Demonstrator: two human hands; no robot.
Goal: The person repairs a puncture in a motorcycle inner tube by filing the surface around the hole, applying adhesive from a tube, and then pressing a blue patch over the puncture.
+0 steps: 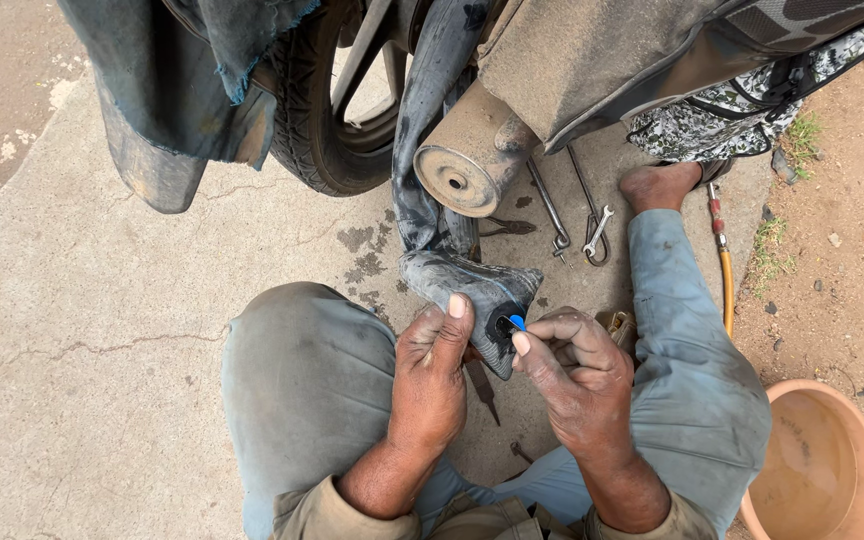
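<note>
Looking down from the head camera, the left hand (430,375) grips a folded black inner tube (472,290), thumb pressed flat on the rubber. The right hand (577,375) pinches a small blue patch (515,322) against the fold with its fingertips. That tube hangs from a motorcycle wheel (327,110) beside the exhaust muffler (467,160). Wrenches (577,225) lie on the concrete floor (102,330); an orange basin (817,465) sits at right.
</note>
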